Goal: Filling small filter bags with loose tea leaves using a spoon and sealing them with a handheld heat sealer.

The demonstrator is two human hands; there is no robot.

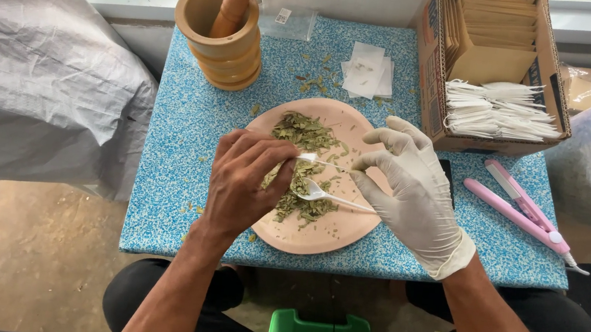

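A round pink plate holds a heap of dried green leaves on a blue speckled table. My bare left hand hovers over the plate's left half and pinches one end of a small white sachet. My right hand, in a white glove, meets the sachet's other end with its fingertips. A white plastic spoon lies low over the leaves, and its handle runs into my right hand's grip.
A wooden mortar with a pestle stands at the back left. A cardboard box of brown envelopes and white sachets sits back right, loose white sachets beside it. A pink sealing clamp lies right. Plastic bags flank the table.
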